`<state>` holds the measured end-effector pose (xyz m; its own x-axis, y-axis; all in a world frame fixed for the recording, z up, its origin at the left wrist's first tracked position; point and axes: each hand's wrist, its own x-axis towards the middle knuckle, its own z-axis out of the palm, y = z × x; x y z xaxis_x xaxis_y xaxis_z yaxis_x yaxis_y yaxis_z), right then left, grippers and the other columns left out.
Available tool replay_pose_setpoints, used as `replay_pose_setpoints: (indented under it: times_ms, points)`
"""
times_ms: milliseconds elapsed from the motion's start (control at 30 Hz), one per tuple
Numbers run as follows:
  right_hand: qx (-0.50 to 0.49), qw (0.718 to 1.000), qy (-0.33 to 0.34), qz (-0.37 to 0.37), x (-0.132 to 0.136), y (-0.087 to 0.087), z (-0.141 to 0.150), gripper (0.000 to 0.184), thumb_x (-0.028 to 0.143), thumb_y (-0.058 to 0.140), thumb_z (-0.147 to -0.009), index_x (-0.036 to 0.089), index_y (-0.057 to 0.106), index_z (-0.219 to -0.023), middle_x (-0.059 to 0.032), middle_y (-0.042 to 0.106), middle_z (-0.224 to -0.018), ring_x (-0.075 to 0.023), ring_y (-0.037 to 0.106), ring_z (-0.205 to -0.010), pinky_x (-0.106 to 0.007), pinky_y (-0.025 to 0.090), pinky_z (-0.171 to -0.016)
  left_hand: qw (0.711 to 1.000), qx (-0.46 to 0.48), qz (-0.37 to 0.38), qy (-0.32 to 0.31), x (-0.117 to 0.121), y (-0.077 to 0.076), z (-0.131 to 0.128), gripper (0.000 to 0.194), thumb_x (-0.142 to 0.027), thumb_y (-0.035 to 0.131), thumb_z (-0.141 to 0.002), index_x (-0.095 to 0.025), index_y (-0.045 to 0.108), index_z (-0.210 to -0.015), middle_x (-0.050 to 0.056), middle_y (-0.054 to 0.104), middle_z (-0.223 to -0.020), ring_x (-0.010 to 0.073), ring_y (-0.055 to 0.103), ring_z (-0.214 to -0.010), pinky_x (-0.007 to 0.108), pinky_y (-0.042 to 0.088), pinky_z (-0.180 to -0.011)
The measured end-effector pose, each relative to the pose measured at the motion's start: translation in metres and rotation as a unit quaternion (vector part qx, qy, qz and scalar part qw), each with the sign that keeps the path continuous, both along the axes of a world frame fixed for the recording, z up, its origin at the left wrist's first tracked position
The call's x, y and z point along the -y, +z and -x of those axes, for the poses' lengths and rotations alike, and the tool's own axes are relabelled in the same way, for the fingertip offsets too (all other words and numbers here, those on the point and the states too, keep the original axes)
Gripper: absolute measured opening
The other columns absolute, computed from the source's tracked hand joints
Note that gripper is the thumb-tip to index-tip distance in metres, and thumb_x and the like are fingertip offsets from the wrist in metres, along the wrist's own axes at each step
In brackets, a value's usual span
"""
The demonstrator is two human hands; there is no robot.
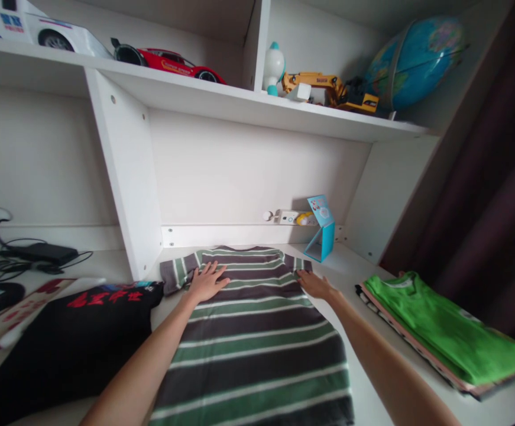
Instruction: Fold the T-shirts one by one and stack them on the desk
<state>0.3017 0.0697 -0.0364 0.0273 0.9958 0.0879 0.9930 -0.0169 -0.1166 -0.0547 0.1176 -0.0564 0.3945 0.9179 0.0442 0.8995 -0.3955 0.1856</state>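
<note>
A striped T-shirt point(257, 322) in green, dark grey and white lies spread flat on the white desk, its neckline toward the back wall. My left hand point(207, 283) rests on the shirt near the left sleeve, fingers spread. On the other side, my right hand point(316, 284) touches the shirt by the right sleeve, its fingers stretched out and partly foreshortened. Neither hand grips anything. The shirt's lower hem runs toward the bottom edge of the view.
A stack of folded clothes with a green shirt point(443, 325) on top lies at right. To the left are a black garment point(93, 331) and a power adapter point(51, 253) with cables. A blue folded card stand point(323, 236) stands behind. Toys and a globe point(417, 59) occupy the shelf above.
</note>
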Motion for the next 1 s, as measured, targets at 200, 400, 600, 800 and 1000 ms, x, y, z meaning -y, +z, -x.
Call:
replay_pose_setpoints:
  times_ms: [200,400,600,800,1000]
  points:
    - [0.016,0.999,-0.034,0.002,-0.004,-0.015,0.004,0.046,0.036,0.024,-0.092,0.026,0.023,-0.137,-0.0057,0.014,-0.146,-0.0263,0.006,-0.133,-0.055,0.015,-0.101,1.0,0.003,0.005,0.005,0.003,0.003,0.0,0.07,-0.071,0.01,-0.078,-0.035,0.022,-0.137,0.001,0.01,-0.146,0.0296,0.008,-0.133,0.056,0.011,-0.1]
    - [-0.009,0.997,-0.059,0.054,-0.001,-0.019,-0.007,0.056,0.049,0.021,-0.088,0.024,0.023,-0.138,-0.0112,0.019,-0.144,-0.0326,0.016,-0.13,-0.063,0.017,-0.095,1.0,-0.002,0.007,0.0,0.003,0.002,0.0,0.071,-0.071,0.008,-0.078,-0.034,0.02,-0.137,0.001,0.008,-0.146,0.0296,0.005,-0.133,0.056,0.009,-0.1]
    - [-0.059,0.997,-0.025,0.036,0.053,-0.008,-0.021,0.045,0.045,0.031,-0.086,0.017,0.055,-0.112,-0.0145,0.051,-0.122,-0.0277,0.046,-0.112,-0.044,0.034,-0.092,1.0,-0.008,0.001,0.004,-0.002,-0.002,0.0,0.071,-0.072,0.008,-0.077,-0.035,0.02,-0.137,0.0,0.009,-0.146,0.0302,0.007,-0.133,0.056,0.011,-0.1]
    - [-0.219,0.973,0.053,0.047,0.156,-0.002,-0.002,0.037,0.05,0.051,-0.074,0.018,0.062,-0.089,-0.0077,0.064,-0.09,-0.0237,0.058,-0.088,-0.031,0.045,-0.076,1.0,-0.007,-0.001,0.007,-0.003,-0.004,0.0,0.071,-0.071,0.008,-0.078,-0.035,0.021,-0.137,-0.001,0.009,-0.146,0.0304,0.007,-0.133,0.056,0.011,-0.1]
    - [-0.516,0.852,0.052,0.075,0.212,0.02,0.012,0.037,0.045,0.053,-0.077,0.019,0.057,-0.103,-0.0046,0.063,-0.081,-0.0215,0.058,-0.082,-0.031,0.045,-0.077,1.0,-0.001,0.003,0.012,-0.001,-0.003,-0.001,0.07,-0.07,0.01,-0.078,-0.034,0.022,-0.137,0.0,0.01,-0.146,0.03,0.007,-0.133,0.053,0.01,-0.101]
